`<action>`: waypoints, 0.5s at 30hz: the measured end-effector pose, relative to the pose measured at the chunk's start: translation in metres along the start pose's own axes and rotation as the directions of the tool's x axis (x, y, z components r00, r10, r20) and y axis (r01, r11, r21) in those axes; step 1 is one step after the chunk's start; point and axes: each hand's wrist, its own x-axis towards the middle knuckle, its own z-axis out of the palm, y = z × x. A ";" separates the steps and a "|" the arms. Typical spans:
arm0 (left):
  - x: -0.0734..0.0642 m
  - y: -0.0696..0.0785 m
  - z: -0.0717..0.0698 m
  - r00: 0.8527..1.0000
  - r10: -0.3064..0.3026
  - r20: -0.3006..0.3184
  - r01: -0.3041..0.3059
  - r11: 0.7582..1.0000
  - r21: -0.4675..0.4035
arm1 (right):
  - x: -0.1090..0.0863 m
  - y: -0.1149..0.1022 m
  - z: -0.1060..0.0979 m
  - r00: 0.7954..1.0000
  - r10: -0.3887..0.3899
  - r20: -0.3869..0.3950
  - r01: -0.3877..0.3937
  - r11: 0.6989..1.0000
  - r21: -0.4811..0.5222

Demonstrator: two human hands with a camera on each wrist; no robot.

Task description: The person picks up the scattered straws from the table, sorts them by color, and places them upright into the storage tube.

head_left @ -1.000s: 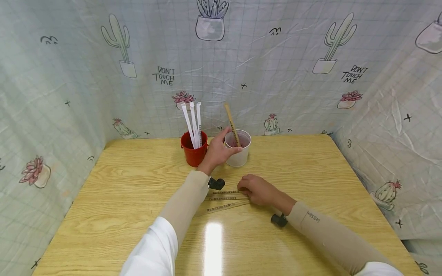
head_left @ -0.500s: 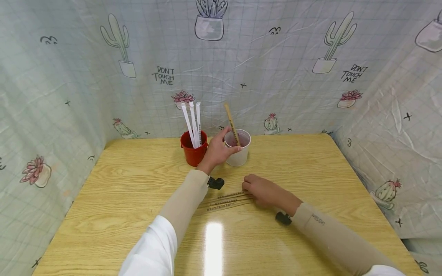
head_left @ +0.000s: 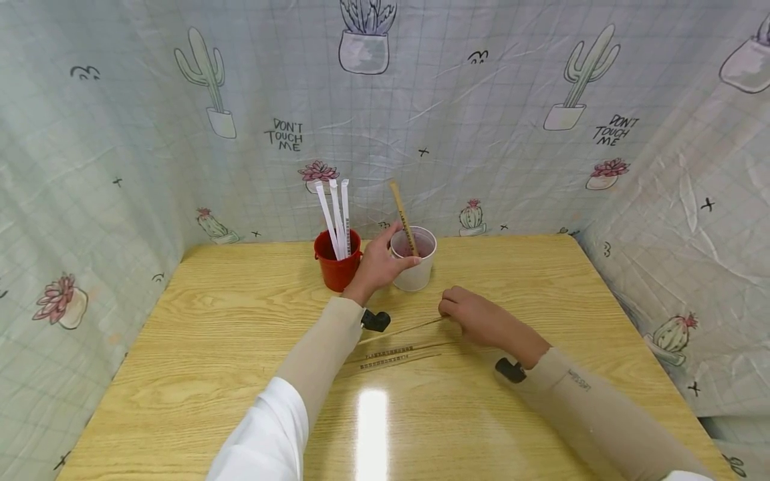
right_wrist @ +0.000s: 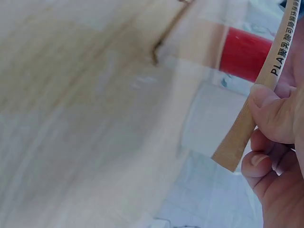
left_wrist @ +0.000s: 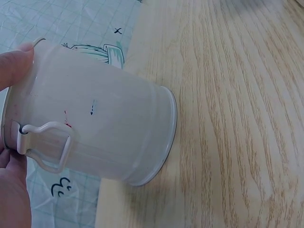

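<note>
My left hand (head_left: 377, 264) grips the rim of a white bucket (head_left: 415, 275), thumb at the near side. One brown paper-wrapped straw (head_left: 401, 210) leans upright inside it. Over the table, in front of the bucket, my right hand (head_left: 481, 319) pinches the end of another brown paper-wrapped straw (right_wrist: 237, 137) between thumb and fingers. Black print runs along that wrapper in the right wrist view. Two more wrapped straws (head_left: 391, 353) lie on the table, their left ends hidden by my left forearm. In the left wrist view the white bucket's side handle (left_wrist: 47, 142) shows.
A red bucket (head_left: 339, 274) stands left of the white one, just beyond my left wrist. Several white paper-wrapped straws (head_left: 338, 220) stick up from it. The wooden table (head_left: 228, 361) ends at a cactus-print curtain (head_left: 481, 133) behind the buckets.
My right hand has moved right and farther away from me, drawing one wrapped straw off from the others on the table. The left hand stays on the white bucket.
</note>
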 end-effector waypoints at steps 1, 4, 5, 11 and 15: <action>0.000 0.000 0.000 1.000 0.001 0.000 -0.001 1.000 0.000 | 0.000 0.001 -0.003 1.000 -0.003 -0.012 0.003 1.000 0.001; 0.000 0.000 0.000 1.000 0.000 0.002 0.000 1.000 0.000 | 0.001 0.006 -0.012 0.999 -0.003 -0.042 0.003 1.000 0.008; 0.000 0.000 -0.001 1.000 -0.002 0.003 0.002 1.000 -0.001 | 0.001 0.008 -0.015 0.999 0.000 -0.054 0.001 1.000 0.009; 0.000 -0.001 -0.001 1.000 -0.008 0.008 0.008 1.000 0.001 | 0.004 0.016 -0.029 0.984 -0.013 -0.176 0.015 1.000 0.008; 0.001 -0.001 0.000 1.000 -0.001 0.011 0.001 1.000 0.003 | 0.008 0.016 -0.035 0.965 -0.046 -0.258 0.050 0.999 0.011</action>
